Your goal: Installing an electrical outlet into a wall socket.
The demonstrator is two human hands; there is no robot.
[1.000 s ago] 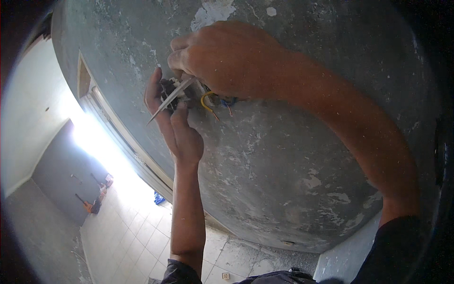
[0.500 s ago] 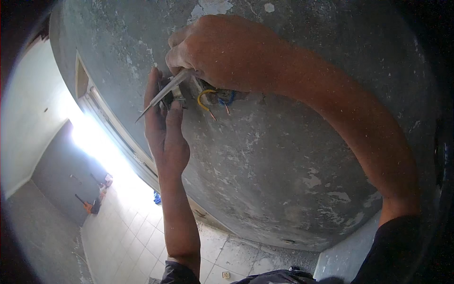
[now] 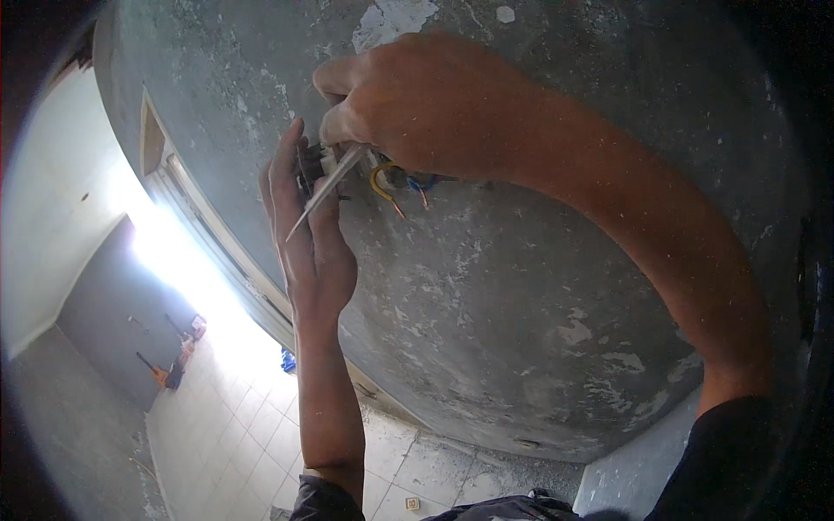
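At the grey wall, my left hand [image 3: 304, 217] is closed around a small dark fitting with a pale part [image 3: 314, 163], largely covered by the fingers. My right hand [image 3: 395, 104] reaches in from above, its fingers curled at the fitting. From under those fingers a pale, slender, tapering tool [image 3: 327, 191] slants down across the left hand; its exact kind is unclear. Just right of the fitting, a yellow wire [image 3: 376, 181] and a blue wire [image 3: 421, 184] come out of a recess in the wall, both with bare copper ends. My right hand partly hides the recess.
The rough grey wall [image 3: 521, 304] shows flaking pale patches. A bright doorway frame [image 3: 217, 221] runs along its left edge. Beyond lies a tiled floor [image 3: 248, 438], with tools [image 3: 169, 373] against a far wall. A small square plate [image 3: 412, 504] lies on the floor below.
The pale tool has swung to a steeper slant, its tip now lower and farther right. Both hands have shifted slightly right, and my right fingers have moved at the fitting.
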